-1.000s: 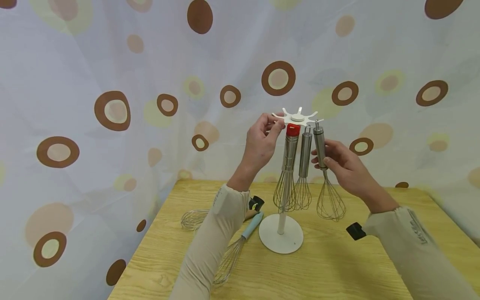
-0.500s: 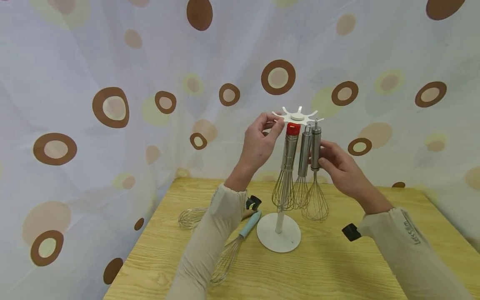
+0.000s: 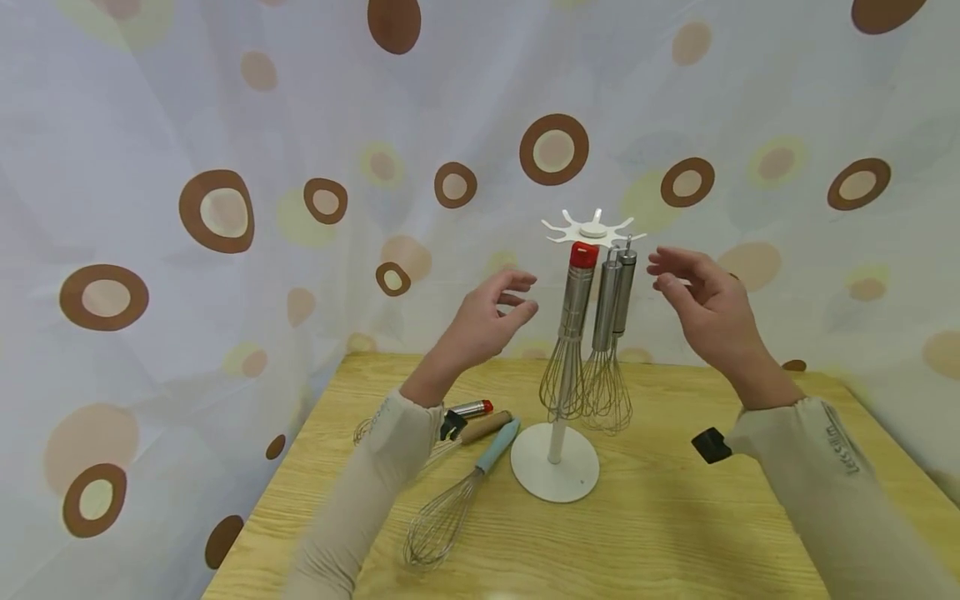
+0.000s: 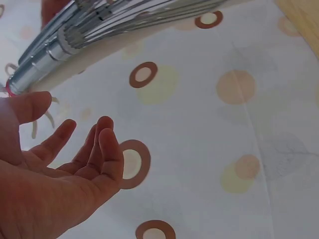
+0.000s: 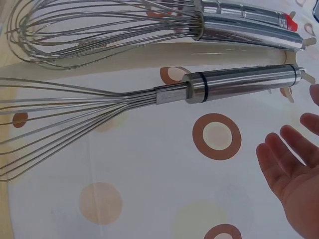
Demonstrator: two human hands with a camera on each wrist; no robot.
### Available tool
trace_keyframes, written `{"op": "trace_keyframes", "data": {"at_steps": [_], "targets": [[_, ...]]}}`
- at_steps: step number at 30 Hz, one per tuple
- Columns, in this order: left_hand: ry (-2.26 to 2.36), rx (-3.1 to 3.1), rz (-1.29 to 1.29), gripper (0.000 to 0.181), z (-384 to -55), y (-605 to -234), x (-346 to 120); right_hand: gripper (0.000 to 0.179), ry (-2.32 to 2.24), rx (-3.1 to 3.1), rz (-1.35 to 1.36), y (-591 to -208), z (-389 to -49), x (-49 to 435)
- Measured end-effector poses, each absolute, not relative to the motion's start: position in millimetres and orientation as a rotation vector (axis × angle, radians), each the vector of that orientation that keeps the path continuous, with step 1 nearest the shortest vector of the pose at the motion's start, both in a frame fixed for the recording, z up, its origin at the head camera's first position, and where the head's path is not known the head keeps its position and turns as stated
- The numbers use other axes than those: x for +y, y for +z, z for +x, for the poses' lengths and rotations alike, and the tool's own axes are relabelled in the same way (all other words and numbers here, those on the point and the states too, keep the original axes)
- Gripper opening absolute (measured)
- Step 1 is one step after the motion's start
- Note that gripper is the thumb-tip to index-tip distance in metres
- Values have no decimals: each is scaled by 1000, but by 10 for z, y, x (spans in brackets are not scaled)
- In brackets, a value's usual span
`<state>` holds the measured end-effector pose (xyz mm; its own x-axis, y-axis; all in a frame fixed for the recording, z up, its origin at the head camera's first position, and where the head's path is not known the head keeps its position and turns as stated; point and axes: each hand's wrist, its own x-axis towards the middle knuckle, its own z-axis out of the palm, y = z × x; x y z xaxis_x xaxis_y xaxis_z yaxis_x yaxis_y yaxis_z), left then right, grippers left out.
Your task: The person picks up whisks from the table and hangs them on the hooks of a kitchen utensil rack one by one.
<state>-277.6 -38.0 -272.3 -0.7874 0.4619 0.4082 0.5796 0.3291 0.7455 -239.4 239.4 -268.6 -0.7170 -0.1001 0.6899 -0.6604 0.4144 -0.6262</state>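
A white stand with a ring of hooks [image 3: 593,230] carries three hanging metal whisks. One is a red-tipped whisk [image 3: 576,302], beside it hangs a plain steel whisk [image 3: 607,308], and furthest right is a steel whisk with black bands [image 5: 244,82]. My left hand [image 3: 487,321] is in the air left of the stand, fingers loosely bent, holding nothing. To the right of the whisks my right hand [image 3: 712,304] is apart from them, also holding nothing; its relaxed fingers show in the right wrist view near the banded handle.
On the wooden table [image 3: 660,533], left of the white round base [image 3: 555,483], lie a whisk with a light blue handle [image 3: 498,446], a wooden-handled whisk [image 3: 486,427] and another red-tipped whisk [image 3: 472,408]. A dotted curtain [image 3: 465,83] stands behind.
The banded whisk swung left and hangs from a hook; my right hand let go of it and drew back right. My left hand let go of the hook ring and moved down left.
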Motion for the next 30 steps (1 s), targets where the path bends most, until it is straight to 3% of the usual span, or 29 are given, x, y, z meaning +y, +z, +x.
{"op": "trace_keyframes", "data": {"at_steps": [8, 12, 22, 30], "targets": [[-1302, -2796, -1005, 41, -2856, -3123, -676, 36, 1210, -2058, 569, -2425, -2483, 2333], [-1208, -2932, -1095, 43, -2919, -3430, -746, 28, 1226, -2000, 620, -2362, -2520, 2299], [-837, -3295, -1172, 50, -3011, -4123, -731, 23, 1416, -1914, 715, -2315, -2568, 2257], [-805, -3335, -1303, 59, -3058, -4403, -765, 16, 1411, -1972, 705, -2274, -2591, 2221]]}}
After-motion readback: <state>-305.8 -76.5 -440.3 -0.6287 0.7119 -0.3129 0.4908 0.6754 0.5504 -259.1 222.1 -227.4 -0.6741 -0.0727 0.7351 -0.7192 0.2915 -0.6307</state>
